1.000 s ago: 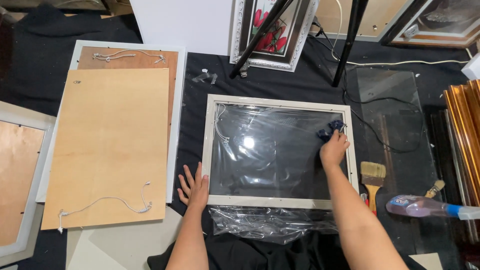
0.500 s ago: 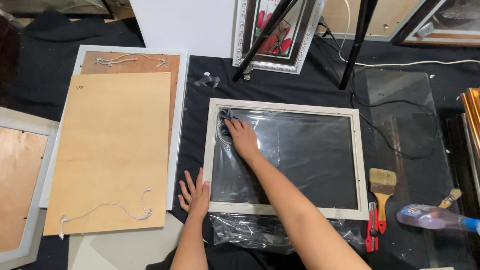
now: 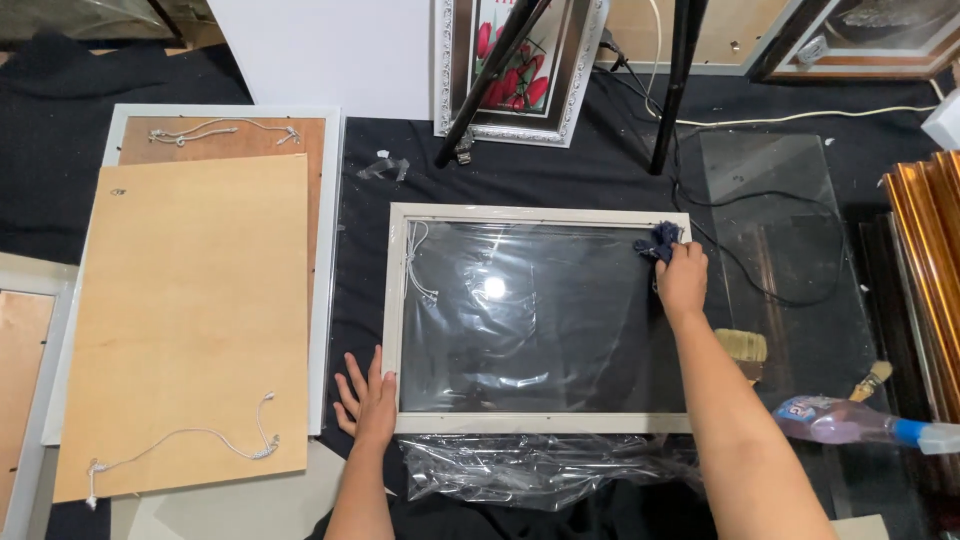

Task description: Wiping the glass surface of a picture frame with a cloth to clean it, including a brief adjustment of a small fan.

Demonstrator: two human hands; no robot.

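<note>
- Nearest us, crumpled clear plastic wrap lies bunched on the desk, just below the lower rail of the picture frame.
- Our left hand lies flat, fingers spread wide, holding nothing; it presses on the dark cloth at the frame's lower left corner, touching the rail, and we judge that it steadies the frame.
- The grey-beige frame sits in the middle of the desk, and its glass pane mirrors a bright lamp spot.
- Our right hand is closed around a dark blue cloth at the pane's upper right corner, against the frame's inner edge.
- We judge the step in hand to be wiping the glass; the corner calls for a firm rub along the rail while the left hand stays planted so the frame does not slide.
- A thin white cord lies at the pane's left side.
- To the right lie a purple spray bottle, two brushes, and a loose sheet of glass crossed by a black cable.
- To the left a plywood backing board with a hanging cord rests over a white frame.
- Farther off, a silver-framed tulip picture leans behind black tripod legs, with gold mouldings at the far right.
</note>
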